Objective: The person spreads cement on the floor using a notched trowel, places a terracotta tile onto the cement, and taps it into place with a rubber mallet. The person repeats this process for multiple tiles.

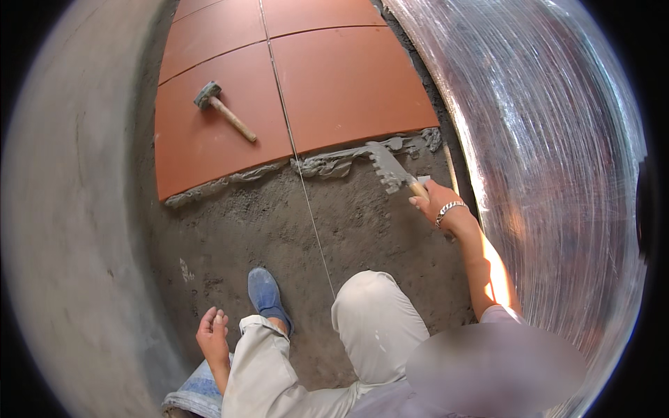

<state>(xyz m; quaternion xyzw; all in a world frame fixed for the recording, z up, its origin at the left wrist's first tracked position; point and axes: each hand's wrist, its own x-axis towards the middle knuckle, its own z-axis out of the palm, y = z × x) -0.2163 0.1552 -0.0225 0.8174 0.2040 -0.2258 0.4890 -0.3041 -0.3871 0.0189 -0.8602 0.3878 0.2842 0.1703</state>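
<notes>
My right hand [442, 203], with a chain bracelet at the wrist, is closed around the wooden handle of a notched trowel [391, 166]. The toothed grey blade reaches the wet mortar [327, 166] along the near edge of the right-hand orange tile [348, 87]. My left hand [212, 334] is raised low at the left beside my knee, fingers loosely curled and nothing visible in them. A mallet [231, 118] with a dark head and wooden handle lies on the left-hand orange tile [209, 150].
A taut string [311, 216] runs along the tile joint and over the rough grey floor [237, 230] toward my knee. Plastic-wrapped goods [550, 174] stand at right, a plastered wall [70, 174] at left. A bluish bucket [191, 404] is at lower left; a thin stick [450, 167] lies beyond my right hand.
</notes>
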